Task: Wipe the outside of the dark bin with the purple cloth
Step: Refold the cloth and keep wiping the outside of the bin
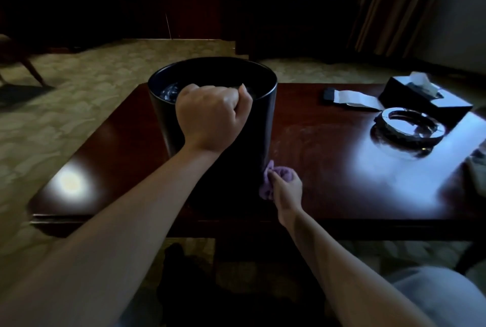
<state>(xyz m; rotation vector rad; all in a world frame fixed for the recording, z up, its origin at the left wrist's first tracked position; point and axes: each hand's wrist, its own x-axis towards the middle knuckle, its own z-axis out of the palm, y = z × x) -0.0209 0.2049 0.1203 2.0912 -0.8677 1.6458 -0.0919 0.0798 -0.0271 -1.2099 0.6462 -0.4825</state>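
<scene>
Bin [252,126], one, stands mid-frame on the tabletop [328,163]; left hand [210,116] fingers curl over its rim, right hand [286,190] fingers pinch one purple cloth [265,190] against its lower side.

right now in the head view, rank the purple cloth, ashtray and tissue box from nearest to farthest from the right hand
1. purple cloth: bunched in the right hand, against the bin's lower side.
2. ashtray: on the table, to the right and farther back.
3. tissue box: behind the ashtray, near the table's far right corner.
</scene>
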